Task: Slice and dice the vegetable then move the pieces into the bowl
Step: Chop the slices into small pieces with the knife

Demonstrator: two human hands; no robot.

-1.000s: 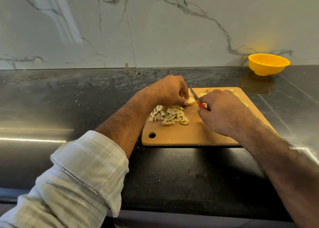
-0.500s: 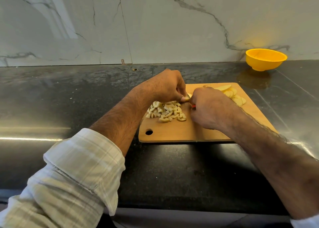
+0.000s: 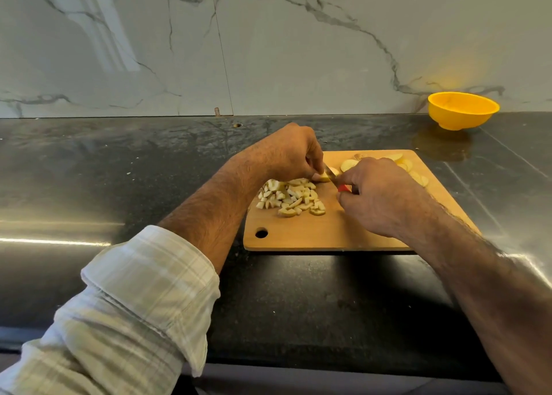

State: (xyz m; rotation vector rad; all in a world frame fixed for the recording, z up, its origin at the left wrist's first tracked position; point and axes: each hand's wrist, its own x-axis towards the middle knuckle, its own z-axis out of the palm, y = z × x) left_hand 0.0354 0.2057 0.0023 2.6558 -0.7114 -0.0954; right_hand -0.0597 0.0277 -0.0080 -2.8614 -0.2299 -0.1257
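Note:
A wooden cutting board lies on the dark counter. On its left part sits a pile of pale diced vegetable pieces. My left hand pinches a small vegetable slice against the board, just above the pile. My right hand grips a red-handled knife; its blade meets that slice. Several uncut round slices lie on the board's far right, partly hidden by my right hand. The yellow bowl stands at the back right, by the wall.
The black stone counter stretches left and in front of the board. A marble wall closes off the back. The counter's front edge runs below my forearms.
The knife blade has come down against the slice that my left hand holds. Both hands stay close together over the board; the view shifted slightly.

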